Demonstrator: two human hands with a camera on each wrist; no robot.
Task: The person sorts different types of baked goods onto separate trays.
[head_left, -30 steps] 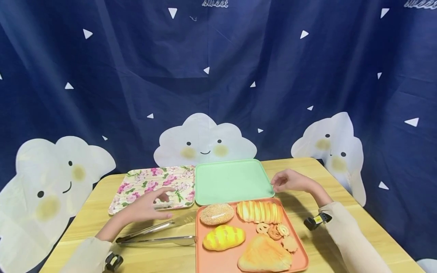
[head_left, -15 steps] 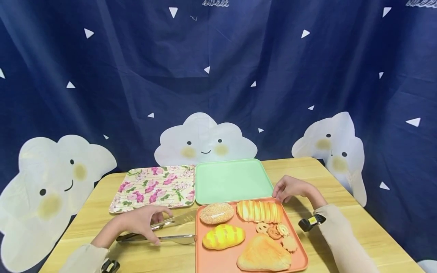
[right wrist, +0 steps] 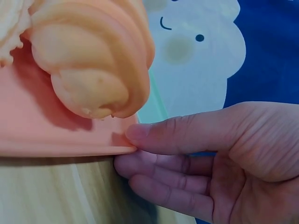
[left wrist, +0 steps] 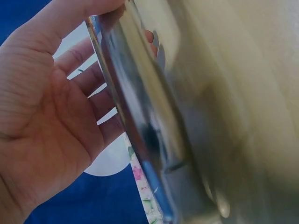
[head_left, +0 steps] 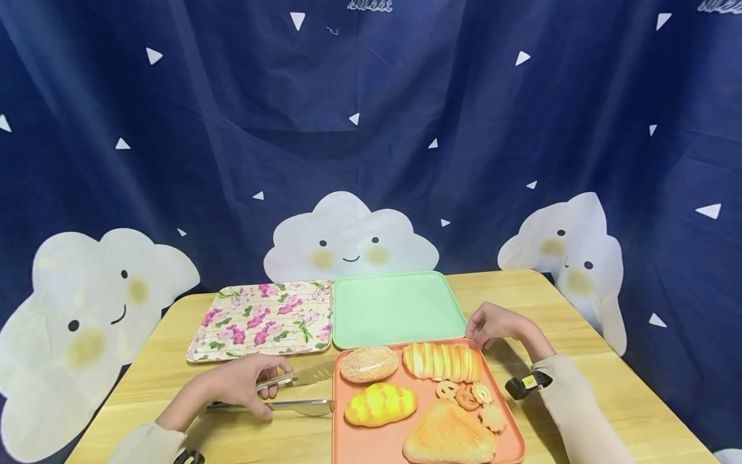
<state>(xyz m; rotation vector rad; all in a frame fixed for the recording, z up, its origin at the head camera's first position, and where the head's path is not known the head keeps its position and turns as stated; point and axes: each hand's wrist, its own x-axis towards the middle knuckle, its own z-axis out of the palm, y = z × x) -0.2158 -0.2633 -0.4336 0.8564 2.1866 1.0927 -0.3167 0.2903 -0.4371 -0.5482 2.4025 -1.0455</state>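
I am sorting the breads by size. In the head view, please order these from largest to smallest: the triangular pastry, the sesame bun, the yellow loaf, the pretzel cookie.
1. triangular pastry, though it lies nearest the camera
2. yellow loaf
3. sesame bun, close to the loaf, so unsure
4. pretzel cookie, clearly smallest

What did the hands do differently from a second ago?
The left hand came back from over the flowery tray toward the person and took hold of the tongs. The right hand slid from the green tray's corner down to the orange tray's far right corner and now touches its rim. The trays and breads stayed put.
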